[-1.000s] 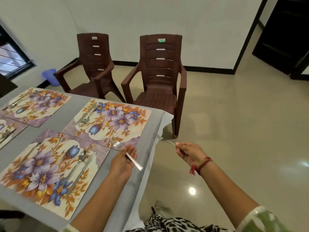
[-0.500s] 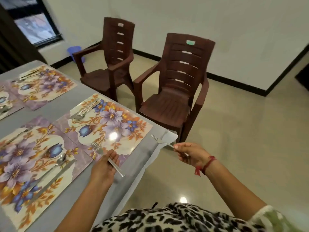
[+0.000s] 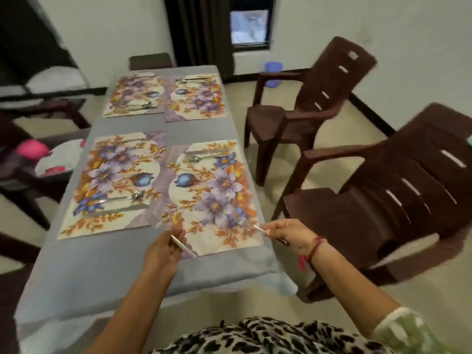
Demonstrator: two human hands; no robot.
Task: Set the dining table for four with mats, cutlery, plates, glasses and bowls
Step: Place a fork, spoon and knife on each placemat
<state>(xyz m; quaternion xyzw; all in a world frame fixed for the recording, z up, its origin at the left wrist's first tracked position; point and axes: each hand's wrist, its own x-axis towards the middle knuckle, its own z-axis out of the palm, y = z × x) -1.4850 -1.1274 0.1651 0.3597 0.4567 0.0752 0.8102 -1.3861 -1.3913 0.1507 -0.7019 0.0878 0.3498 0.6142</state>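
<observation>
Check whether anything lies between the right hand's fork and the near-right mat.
Nothing visible. The fork in the right hand hangs over a bare part of the near-right mat; cutlery lies at its far edge.

single head view, wide-angle
looks forward and down from the near short end of the table (image 3: 102, 264), along its length, close in

Blur smears the whole view; the left fork (image 3: 184, 247), pinched in the left hand (image 3: 163, 247), loses its tines against the near right mat (image 3: 217, 190), so only the handle reads clearly; the fingers (image 3: 270, 229) of the right hand (image 3: 291, 233) cover most of the handle of the right fork (image 3: 249, 224); cutlery (image 3: 139, 106) on the far left mat (image 3: 132, 90) is too small and soft to sort; the near chair (image 3: 383, 200) is cut by the right edge; the far chair (image 3: 150, 61) sits mostly hidden behind the desk (image 3: 102, 272).
</observation>
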